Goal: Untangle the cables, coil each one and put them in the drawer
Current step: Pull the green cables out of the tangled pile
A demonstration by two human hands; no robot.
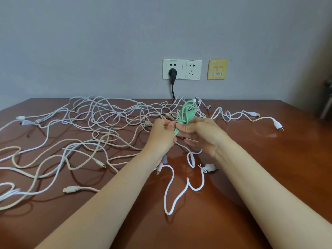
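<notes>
Aloft, green cable (pixel 187 112), gripped between hands (pixel 162 135) (pixel 203 133)

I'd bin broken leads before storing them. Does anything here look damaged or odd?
Possibly one: the white plug on the table near the right hand has thin strands poking from it, like fraying or a tie; too small to tell. The green cable, held with the left hand too, looks intact.

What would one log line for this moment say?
step: coiling green cable | left hand: grips it | right hand: grips it | white cables: tangled on table | drawer: not seen
</notes>
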